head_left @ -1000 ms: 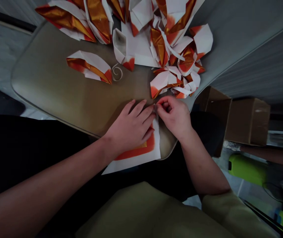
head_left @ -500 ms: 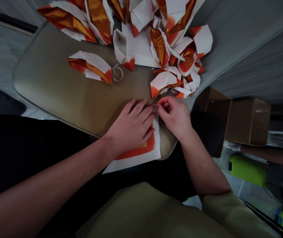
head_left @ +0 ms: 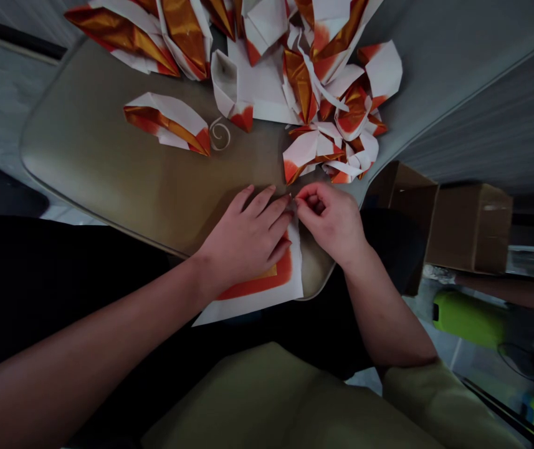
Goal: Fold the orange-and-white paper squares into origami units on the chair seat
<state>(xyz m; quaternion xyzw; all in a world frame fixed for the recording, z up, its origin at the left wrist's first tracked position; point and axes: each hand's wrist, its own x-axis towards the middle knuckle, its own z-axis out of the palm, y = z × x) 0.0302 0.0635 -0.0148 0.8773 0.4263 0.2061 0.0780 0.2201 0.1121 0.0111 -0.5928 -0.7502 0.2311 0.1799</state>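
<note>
A white sheet of paper (head_left: 290,290) with a red and gold printed square lies at the near edge of the seat-like surface (head_left: 108,156), partly overhanging it. My left hand (head_left: 250,240) rests flat on this paper with fingers spread, covering much of the print. At the paper's far right corner, my right hand (head_left: 329,218) pinches with thumb and forefinger, close to the left fingertips. Just beyond the hands sits a folded white, red and gold paper piece (head_left: 313,149). Another folded paper boat shape (head_left: 168,125) lies farther left, beside a curled paper strip (head_left: 220,134).
Several folded paper pieces (head_left: 185,37) are heaped at the far side, some on a white sheet (head_left: 267,84). Cardboard boxes (head_left: 453,227) stand on the floor to the right. Beyond them are a bright green object (head_left: 467,318) and another person's leg (head_left: 505,293).
Both hands keep nearly the same pose at the paper. The view has shifted very slightly, moving the folded pieces a little up in the picture.
</note>
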